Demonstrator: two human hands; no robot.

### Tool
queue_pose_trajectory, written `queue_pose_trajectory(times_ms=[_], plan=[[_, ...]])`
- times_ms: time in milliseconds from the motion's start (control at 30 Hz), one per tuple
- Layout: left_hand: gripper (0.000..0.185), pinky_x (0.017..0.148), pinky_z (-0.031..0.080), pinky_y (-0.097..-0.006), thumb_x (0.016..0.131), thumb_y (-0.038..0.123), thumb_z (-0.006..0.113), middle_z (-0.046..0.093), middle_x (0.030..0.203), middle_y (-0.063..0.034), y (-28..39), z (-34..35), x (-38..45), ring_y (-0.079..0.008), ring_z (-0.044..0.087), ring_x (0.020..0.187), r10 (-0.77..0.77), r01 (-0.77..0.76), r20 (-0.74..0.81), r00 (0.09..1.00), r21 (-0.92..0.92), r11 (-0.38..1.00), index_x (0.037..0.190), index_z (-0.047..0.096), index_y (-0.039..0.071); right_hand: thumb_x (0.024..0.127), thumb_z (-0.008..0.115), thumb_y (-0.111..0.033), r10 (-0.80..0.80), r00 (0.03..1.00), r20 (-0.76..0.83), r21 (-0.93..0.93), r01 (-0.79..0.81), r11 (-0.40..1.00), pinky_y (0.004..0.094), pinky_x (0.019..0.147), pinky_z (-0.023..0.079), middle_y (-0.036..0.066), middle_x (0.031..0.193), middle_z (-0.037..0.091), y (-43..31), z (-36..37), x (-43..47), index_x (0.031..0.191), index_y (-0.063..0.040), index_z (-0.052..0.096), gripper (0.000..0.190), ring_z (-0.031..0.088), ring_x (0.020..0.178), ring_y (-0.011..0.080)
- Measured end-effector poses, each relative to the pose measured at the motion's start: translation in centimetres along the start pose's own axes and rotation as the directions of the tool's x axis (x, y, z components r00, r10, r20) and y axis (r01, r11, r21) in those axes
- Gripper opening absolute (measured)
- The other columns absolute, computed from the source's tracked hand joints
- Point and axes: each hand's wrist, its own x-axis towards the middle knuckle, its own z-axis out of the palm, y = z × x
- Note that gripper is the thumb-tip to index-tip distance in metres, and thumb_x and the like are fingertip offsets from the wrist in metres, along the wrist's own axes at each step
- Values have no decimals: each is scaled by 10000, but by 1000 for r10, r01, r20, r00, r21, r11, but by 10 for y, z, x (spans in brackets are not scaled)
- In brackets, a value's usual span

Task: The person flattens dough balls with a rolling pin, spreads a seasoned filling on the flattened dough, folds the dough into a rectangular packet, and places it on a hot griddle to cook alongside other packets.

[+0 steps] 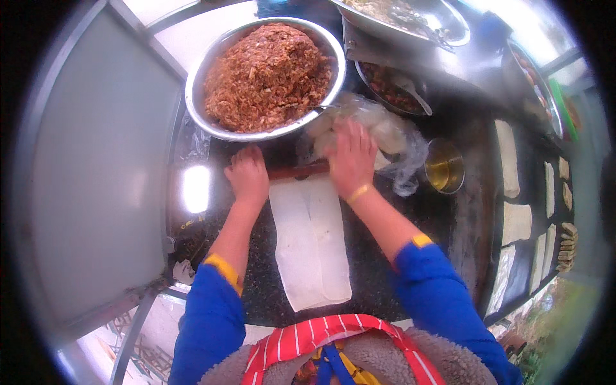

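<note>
A reddish-brown rolling pin (301,171) lies across the far end of a long, thin sheet of white dough (313,240). A seam runs lengthwise down the folded sheet. My left hand (249,174) curls over the pin's left end. My right hand (352,156) presses on the right end, its fingers stretched forward at the edge of a clear plastic sheet (409,159). Pale dough pieces (390,132) show under that plastic. Just beyond my left hand stands a metal bowl (193,103) heaped with reddish minced filling (269,72).
A cup of yellow oil (442,166) stands to the right. Behind it are a bowl of dark chopped food (392,91) with a spoon and a large metal basin (457,24). Flat dough pieces (517,224) lie on a dark griddle at far right. A grey panel (103,168) borders the left.
</note>
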Motion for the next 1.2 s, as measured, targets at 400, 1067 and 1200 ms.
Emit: queue_pose_trajectory(times_ms=[400,1067,1200], plan=[[373,1033,421,-458,832,5,641,579,1181,-181,-7,-49,-49,-387,521,1135,420,-380,19,907,-389,839,1202,594,20,859,653,-181,-253,946,204,139,228,964,453,1025,373,94,1248,598,2,-57,-35,1302,-90,583,458,527,1211,285],[590,1188,84,-670,1014,296,451,308,1595,-273,26,0,-27,-430,230,1506,107,-103,6,994,338,936,1461,424,-88,915,554,-175,227,958,177,-181,-196,964,602,1205,159,191,1643,247,-2,-9,-23,1566,-78,316,699,226,1508,405],[564,1168,86,-710,1032,283,404,321,1592,-266,19,9,-18,-410,212,1519,43,-29,-32,999,342,939,1465,423,-79,935,571,-238,197,969,147,-161,-174,972,635,1191,157,179,1644,255,6,8,-6,1578,-87,286,719,225,1506,418]])
